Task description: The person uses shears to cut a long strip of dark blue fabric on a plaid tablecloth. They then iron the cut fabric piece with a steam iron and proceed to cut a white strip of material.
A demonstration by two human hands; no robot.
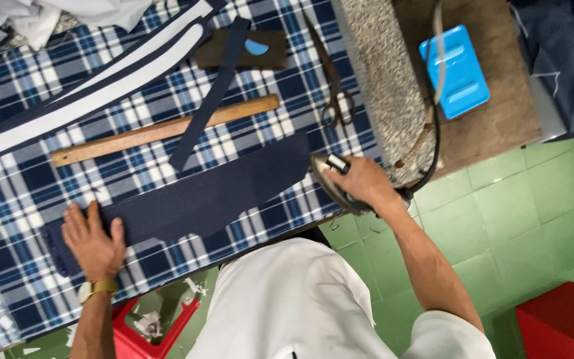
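Plaid-covered table [8, 199] in blue and white fills most of the view, green tiled floor [533, 199] to the right of it, my own white shirt at the bottom.

Far left, near the table's front edge — my left hand [92, 242] lies flat, fingers spread, palm down on the left end of a long navy fabric piece [214, 193]. It pins the cloth and grips nothing; a gold watch [99, 288] sits on that wrist. Below the edge a red stool [161, 326] with scraps on it.

The navy piece runs from under that hand up and rightward across the table, its right end close to the iron. Behind it a wooden ruler [167, 129] lies on a slant, a narrow navy strip [214, 93] crossing over it. Farther back, long white and navy bands [101, 86] stretch toward the left edge, white cloth bunched in the back left corner. A dark block [220, 56] with a small blue chalk piece [256, 47] sits near the back edge.

Right of centre, scissors [335, 93] lie by the table's right edge, beside a speckled grey pad [383, 80]. My right hand [363, 183] is wrapped tight round the handle of an iron [332, 183] — iron tipped up, soleplate showing, at the front right corner just touching the end of the navy piece. Its cord [433, 133] loops back over a brown board carrying a blue plastic box [454, 71]. Red box [559, 322] on the floor, bottom right.
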